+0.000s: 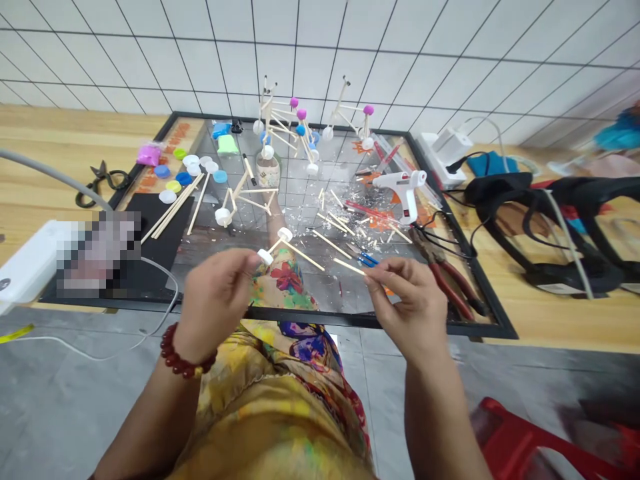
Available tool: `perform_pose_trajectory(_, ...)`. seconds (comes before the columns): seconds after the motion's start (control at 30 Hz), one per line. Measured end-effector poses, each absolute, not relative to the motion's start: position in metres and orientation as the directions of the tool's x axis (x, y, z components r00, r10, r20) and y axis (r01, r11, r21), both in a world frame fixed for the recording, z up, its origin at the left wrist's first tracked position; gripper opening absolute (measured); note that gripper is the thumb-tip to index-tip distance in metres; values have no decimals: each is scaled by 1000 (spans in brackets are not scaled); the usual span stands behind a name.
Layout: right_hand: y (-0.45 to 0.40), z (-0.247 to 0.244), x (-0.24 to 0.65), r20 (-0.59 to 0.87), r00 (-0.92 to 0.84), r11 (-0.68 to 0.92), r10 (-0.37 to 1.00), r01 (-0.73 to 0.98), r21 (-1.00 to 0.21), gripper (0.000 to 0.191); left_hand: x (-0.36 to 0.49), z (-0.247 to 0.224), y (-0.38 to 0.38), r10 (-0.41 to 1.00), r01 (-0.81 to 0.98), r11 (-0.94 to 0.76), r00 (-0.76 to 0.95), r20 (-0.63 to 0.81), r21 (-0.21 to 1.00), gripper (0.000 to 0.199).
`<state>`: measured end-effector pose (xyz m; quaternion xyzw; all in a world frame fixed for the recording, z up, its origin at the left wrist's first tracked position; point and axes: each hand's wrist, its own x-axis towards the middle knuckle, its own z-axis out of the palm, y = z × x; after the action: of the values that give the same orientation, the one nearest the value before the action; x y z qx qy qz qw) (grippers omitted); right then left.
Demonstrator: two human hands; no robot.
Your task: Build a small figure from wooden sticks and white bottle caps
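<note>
My left hand [217, 300] is closed in a pinch on a white bottle cap [265, 257], one wheel of a small stick frame. A short stick joins that cap to a second white cap [285, 235], and a longer wooden stick [306, 256] runs from there to the right. In my right hand [407, 303], thumb and fingers pinch the end of a separate wooden stick [349, 267], which points left toward the frame without touching it. Behind the left hand, a similar stick model [245, 193] with a white cap wheel stands on the mirror-like board [300, 200].
Finished-looking stick models [285, 123] stand at the back. Bottle caps [190, 167] and loose sticks [175, 207] lie left, near black scissors [103, 183]. To the right are a white glue gun [404, 190], red-handled pliers [453, 287], blue-handled cutters [367, 259], wood scraps and a power strip [440, 160].
</note>
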<state>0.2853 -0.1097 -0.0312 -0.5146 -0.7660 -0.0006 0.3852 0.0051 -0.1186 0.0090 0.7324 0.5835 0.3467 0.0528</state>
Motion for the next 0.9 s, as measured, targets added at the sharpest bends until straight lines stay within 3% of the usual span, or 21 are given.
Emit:
perform_pose_trajectory(0.1,-107,-41,266,491,-209,444,846,786,-431,14,-16,-2,-112,875,842,-198,-79,477,502,20)
perform_pose_trajectory(0.27,-99,-46,225,396,-281,443,874,794,-416,14,-16,-24,-108,909,838,-185,-53,413,514,15)
perform_pose_trajectory(0.53,-89,-53,209,420,-280,467,863,760,-453,16,1,-42,-92,924,854,-222,30,382,470,54)
perform_pose_trajectory(0.73,-88,-60,206,427,-268,470,864,731,-494,18,6,-39,-86,948,850,-212,58,314,482,33)
perform_pose_trajectory(0.9,-89,-61,206,428,-280,473,860,752,-459,16,6,-41,-86,949,849,-197,40,313,490,28)
